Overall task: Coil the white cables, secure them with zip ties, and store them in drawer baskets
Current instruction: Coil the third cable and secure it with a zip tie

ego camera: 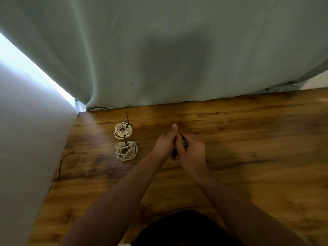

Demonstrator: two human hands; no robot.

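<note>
My one camera rides on my head, looking forward and down at the wooden table (pixel 248 139) from close above (the wide lens bows the edges). It faces the pale curtain (pixel 159 50) behind the table; my left hand (pixel 164 144) and right hand (pixel 192 151) meet near mid-frame.

Both hands meet over the wooden table (pixel 248 139) and close on a small white cable bundle (pixel 170 157), which is mostly hidden between them. The left hand (pixel 164 144) curls its fingers round the bundle, thumb pointing straight away from the person. The right hand (pixel 192 151) curls over it from the other side. Left of the grip and apart from it lie two tied coils, the far coil (pixel 123 131) just beyond the near coil (pixel 126 151), each bound with dark zip ties (pixel 127 118). Well left of the grip, a loose zip tie (pixel 61 164) lies by the white wall (pixel 26 139). Beyond the grip hangs a green curtain (pixel 159 50).
</note>
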